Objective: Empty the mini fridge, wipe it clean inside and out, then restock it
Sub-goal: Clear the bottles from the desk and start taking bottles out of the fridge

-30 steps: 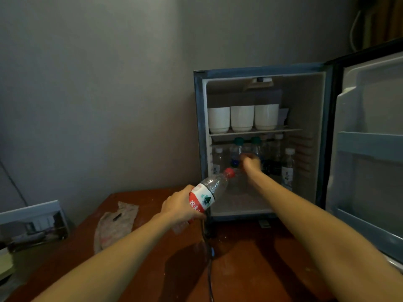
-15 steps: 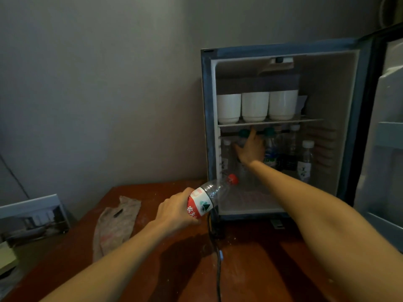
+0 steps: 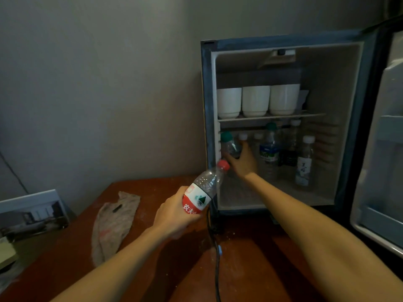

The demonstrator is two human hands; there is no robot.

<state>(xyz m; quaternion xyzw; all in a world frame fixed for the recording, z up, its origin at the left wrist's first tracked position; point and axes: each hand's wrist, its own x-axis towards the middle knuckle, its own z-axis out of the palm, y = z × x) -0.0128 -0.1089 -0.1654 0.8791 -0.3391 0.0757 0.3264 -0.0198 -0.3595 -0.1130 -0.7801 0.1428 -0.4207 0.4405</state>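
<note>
The mini fridge (image 3: 283, 39) stood on the table with its door (image 3: 383, 149) swung wide to the right, and the emptying looked barely begun: nearly all of the stock remained inside, so the rest of the unloading, the wiping inside and out and the restocking were all judged to be ahead. On the wire shelf (image 3: 314, 115) sat 3 white cups (image 3: 255, 101) in a row, and below it several water bottles stood upright on the fridge floor, among them a blue-labelled bottle (image 3: 269, 153) and a white-capped bottle (image 3: 304, 162) further right. The right hand (image 3: 242, 162) reached into the lower compartment, its fingers curled round a green-capped bottle (image 3: 231, 147) that leaned toward the left wall, near the front opening. The left hand (image 3: 174, 216) was outside, just in front of the fridge and above the table, its fingers wrapped round the labelled lower half of a red-capped bottle (image 3: 204, 190) that tilted up toward the opening; this 1 bottle was the only item clearly out. No cloth for wiping could be picked out. Behind everything ran a plain grey wall (image 3: 98, 83) in dim light. The reddish wooden table (image 3: 152, 258) looked dusty or speckled, and on it lay a crumpled plastic bag (image 3: 113, 223) to the left, with a framed photograph (image 3: 32, 214) propped at the far left edge. A black cable (image 3: 216, 258) trailed from under the fridge toward the viewer.
</note>
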